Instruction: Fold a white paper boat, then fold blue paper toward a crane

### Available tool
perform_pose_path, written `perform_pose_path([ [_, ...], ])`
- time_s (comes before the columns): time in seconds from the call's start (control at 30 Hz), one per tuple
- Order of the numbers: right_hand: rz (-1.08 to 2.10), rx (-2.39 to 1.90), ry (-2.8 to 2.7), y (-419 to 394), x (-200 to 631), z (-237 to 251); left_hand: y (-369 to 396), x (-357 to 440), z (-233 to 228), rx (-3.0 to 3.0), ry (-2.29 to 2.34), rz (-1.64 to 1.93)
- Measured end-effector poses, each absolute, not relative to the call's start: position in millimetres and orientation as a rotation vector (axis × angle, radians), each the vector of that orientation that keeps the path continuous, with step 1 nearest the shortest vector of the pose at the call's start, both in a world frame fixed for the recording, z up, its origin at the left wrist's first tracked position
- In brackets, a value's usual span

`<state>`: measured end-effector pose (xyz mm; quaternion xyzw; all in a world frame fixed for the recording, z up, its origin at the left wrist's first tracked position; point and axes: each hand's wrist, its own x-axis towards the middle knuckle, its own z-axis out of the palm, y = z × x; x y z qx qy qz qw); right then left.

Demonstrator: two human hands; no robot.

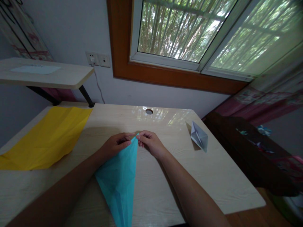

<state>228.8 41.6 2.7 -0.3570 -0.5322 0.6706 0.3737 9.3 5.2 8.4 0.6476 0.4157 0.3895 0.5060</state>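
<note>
On the pale wooden desk (165, 176) under the window, a long, narrow kite-shaped piece of turquoise paper (119, 183) lies flat, its far tip pointing toward the wall and its broad body running back between the person's forearms to the near edge. Both hands meet at that far tip: the left hand (115, 145) has its fingers curled down onto the paper's upper left edge, and the right hand (150, 143) pinches the point itself between thumb and fingertips, both closed lightly on the sheet rather than clenched. To my eye this is a thin, featherweight thing, already folded into several layers, so it should be stiffer along its creases than across its open faces, and faint fold lines show through the body. It will probably slide easily on the glossy desktop, so pressing one part down while working another seems sensible. The tip is the delicate spot, likely to crumple or tear if squeezed hard; the folded long edges look like the safer place to hold. Well off to the left lies a big creased yellow sheet (47, 138), and to the right, apart from the hands, sits a small folded grey paper model (199, 136).
</note>
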Motion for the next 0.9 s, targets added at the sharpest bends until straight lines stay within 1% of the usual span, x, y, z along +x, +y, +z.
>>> perform_pose_path([
  [0.1,1.654,-0.931,-1.297,42.5,229.3,2.5,4.7,7.7,6.7,1.477,1.010,0.912],
  [0.27,1.621,-0.918,-1.262,42.5,228.9,1.7,6.1,5.5,4.8,1.509,1.018,0.842],
  [0.57,1.645,-0.884,-1.509,39.8,231.8,5.7,6.5,5.2,3.8,1.535,1.034,0.867],
  [0.9,1.624,-0.941,-1.254,42.1,230.0,1.6,6.7,5.7,3.2,1.468,0.950,0.835],
])
